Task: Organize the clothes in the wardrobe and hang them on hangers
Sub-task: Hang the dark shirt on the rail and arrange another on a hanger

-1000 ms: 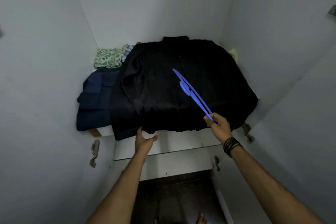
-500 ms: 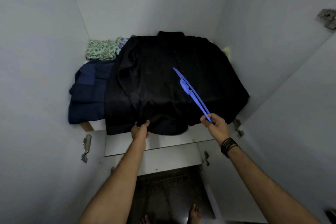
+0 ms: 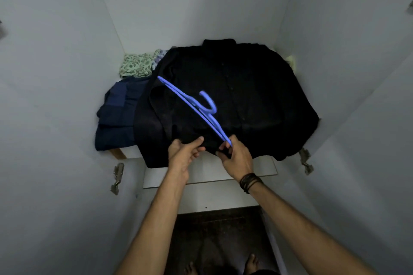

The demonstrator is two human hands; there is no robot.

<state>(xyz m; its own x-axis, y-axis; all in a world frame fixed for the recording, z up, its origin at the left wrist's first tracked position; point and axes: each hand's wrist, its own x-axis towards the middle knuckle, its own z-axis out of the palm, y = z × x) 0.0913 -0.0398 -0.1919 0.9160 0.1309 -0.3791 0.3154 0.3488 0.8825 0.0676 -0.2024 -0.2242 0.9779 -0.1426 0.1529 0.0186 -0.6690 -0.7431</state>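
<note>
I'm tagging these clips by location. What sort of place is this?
Most likely the inside of a wardrobe: plain white walls close round a shelf piled with a black shirt and other clothes, door hinges flank the opening, and the right hand holds a blue hanger.

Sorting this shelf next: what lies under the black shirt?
The black shirt overlaps folded navy clothes; green patterned fabric sits behind. Whatever lies directly beneath is covered.

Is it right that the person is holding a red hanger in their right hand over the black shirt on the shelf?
Not quite: the hanger is blue, not red. The head view shows it plainly. The rest holds: the right hand holds one end of it over the black shirt, which lies on the shelf.
</note>
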